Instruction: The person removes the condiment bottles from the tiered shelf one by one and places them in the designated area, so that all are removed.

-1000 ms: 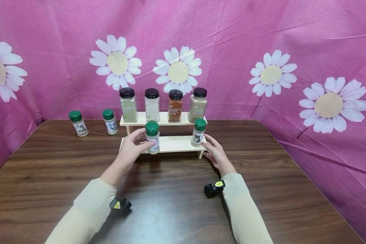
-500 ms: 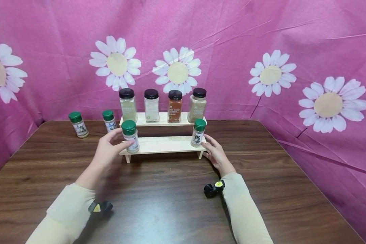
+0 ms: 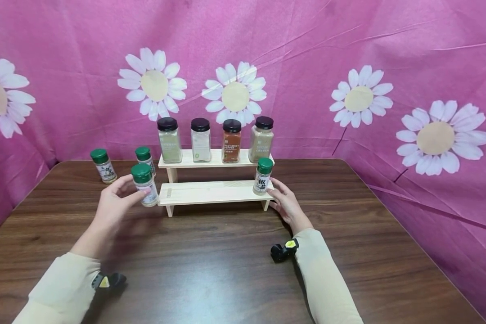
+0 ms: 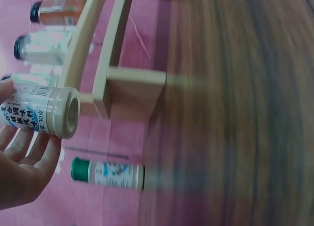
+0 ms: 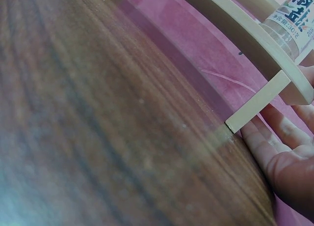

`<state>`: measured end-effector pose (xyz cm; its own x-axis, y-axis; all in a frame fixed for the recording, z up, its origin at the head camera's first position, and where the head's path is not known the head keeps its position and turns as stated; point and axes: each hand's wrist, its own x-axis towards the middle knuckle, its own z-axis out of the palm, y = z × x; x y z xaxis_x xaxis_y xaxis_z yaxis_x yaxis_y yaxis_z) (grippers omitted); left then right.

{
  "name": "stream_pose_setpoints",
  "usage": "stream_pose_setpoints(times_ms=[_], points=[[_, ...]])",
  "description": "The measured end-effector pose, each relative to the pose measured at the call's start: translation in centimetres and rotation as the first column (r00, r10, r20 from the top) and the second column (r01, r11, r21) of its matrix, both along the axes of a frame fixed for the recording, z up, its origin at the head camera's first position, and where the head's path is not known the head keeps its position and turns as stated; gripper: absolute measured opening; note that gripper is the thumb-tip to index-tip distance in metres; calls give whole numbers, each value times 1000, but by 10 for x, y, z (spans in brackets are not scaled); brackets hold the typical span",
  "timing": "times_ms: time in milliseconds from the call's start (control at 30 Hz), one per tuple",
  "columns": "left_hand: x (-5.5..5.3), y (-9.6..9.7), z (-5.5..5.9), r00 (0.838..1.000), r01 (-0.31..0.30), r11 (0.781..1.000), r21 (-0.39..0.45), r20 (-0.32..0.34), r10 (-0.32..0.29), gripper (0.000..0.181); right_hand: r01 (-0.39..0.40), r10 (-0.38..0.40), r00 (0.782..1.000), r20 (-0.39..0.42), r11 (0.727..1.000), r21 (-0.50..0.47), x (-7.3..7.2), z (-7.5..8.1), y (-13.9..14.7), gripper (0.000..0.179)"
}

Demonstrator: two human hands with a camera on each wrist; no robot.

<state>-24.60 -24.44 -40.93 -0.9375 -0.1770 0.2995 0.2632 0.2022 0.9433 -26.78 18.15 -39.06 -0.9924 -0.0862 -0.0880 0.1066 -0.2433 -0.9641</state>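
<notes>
My left hand (image 3: pixel 111 207) holds a small green-capped spice bottle (image 3: pixel 147 192) upright, off the left end of the wooden two-tier rack (image 3: pixel 210 192). In the left wrist view, this bottle (image 4: pixel 37 108) shows pale contents and a printed label; its cap is out of frame. My right hand (image 3: pixel 287 207) grips the right end of the lower shelf, beside another green-capped bottle (image 3: pixel 261 182) standing there. The right wrist view has the fingers (image 5: pixel 282 125) around the shelf's end and behind its leg (image 5: pixel 260 100).
On the upper shelf stand several black-capped spice jars (image 3: pixel 231 144). Two green-capped bottles are on the table at left: one (image 3: pixel 104 166) farther out, the other (image 3: pixel 143 155) partly hidden behind the held bottle. A pink flowered cloth (image 3: pixel 299 99) hangs behind the wooden table (image 3: pixel 210 270).
My left hand has carried its bottle leftward, from in front of the lower shelf to past the rack's left end. The right hand has stayed in place.
</notes>
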Motion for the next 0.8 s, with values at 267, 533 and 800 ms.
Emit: stream_pose_setpoints(times_ms=[267, 533, 800], points=[[-3, -32, 0, 996, -59, 991, 121, -59, 67, 47, 0, 0, 1000, 3, 1000, 10, 0, 0, 0, 52], [-7, -61, -5, 989, -144, 957, 254, -9, 151, 48, 4, -4, 1000, 2, 1000, -2, -1, 0, -1, 52], [-18, -85, -4, 973, -232, 917, 325, 67, 222, 52, 5, -5, 1000, 2, 1000, 4, -1, -1, 0, 51]])
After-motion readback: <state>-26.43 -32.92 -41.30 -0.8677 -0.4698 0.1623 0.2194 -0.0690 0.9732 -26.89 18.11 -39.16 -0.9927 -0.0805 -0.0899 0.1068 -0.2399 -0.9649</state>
